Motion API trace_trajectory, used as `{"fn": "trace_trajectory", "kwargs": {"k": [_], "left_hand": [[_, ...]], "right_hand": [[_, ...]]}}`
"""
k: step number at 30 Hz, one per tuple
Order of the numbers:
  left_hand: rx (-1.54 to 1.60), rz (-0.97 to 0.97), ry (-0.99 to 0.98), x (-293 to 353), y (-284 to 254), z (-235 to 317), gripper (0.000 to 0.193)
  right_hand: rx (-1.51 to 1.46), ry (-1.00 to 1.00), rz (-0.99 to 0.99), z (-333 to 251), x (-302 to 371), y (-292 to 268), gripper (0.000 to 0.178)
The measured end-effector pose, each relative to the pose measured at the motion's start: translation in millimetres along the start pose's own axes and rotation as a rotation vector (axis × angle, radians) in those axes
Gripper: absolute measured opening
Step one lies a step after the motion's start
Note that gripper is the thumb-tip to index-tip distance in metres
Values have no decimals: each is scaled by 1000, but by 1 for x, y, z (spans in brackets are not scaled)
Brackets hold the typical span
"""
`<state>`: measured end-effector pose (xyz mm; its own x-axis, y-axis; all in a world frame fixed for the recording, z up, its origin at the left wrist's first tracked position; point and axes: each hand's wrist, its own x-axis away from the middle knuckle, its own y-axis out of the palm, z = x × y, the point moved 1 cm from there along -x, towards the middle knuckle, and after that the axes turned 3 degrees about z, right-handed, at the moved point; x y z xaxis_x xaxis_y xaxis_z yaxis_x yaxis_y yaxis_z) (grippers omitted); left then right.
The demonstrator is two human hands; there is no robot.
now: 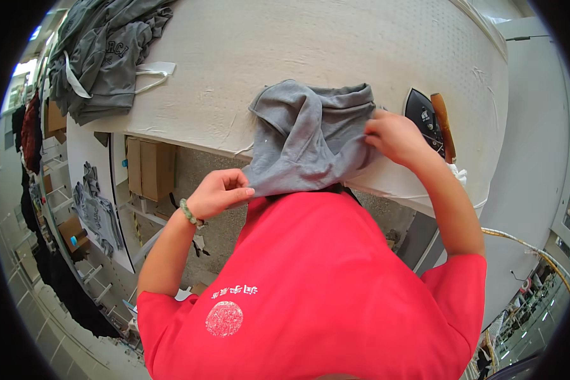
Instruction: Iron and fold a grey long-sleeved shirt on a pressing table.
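Observation:
A grey garment (301,136) lies bunched at the near edge of the pale padded table (234,57), with its lower part hanging over toward me. My left hand (220,193) pinches its lower left corner between thumb and fingers, just off the table edge. At the right side of the cloth, my right hand (396,136) is closed on the fabric, its fingertips partly hidden. Folds cover much of the garment, so I cannot tell its exact kind. A black iron (422,117) with a brown handle (443,126) rests on the table to the right of my right hand.
Grey printed garments (111,60) are heaped at the table's far left, with a white strap (153,75) beside them. Cardboard boxes (151,168) stand below the left edge. A cable (519,237) runs off to the right. Dark clothes (31,136) hang at the far left.

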<state>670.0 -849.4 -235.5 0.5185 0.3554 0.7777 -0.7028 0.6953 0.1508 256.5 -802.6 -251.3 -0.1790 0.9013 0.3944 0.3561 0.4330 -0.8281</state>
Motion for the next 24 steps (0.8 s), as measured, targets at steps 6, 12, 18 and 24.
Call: {"fn": "trace_trajectory", "kwargs": {"k": [6,12,18,24], "left_hand": [[-193,33,244,18,8,1,17],[-663,135,343,36,-29,60,22],[-1155,559,1080,35,-92,226,22],[-1403,674,1684,0,-125,366,17]], "right_hand": [[237,-550,203,-26,-89,38,13],[-131,-478,428,-21,-94,17,8],[-249,-161,971,-47,0,-146,15],[32,232,977,-118,39,-183,13]]}}
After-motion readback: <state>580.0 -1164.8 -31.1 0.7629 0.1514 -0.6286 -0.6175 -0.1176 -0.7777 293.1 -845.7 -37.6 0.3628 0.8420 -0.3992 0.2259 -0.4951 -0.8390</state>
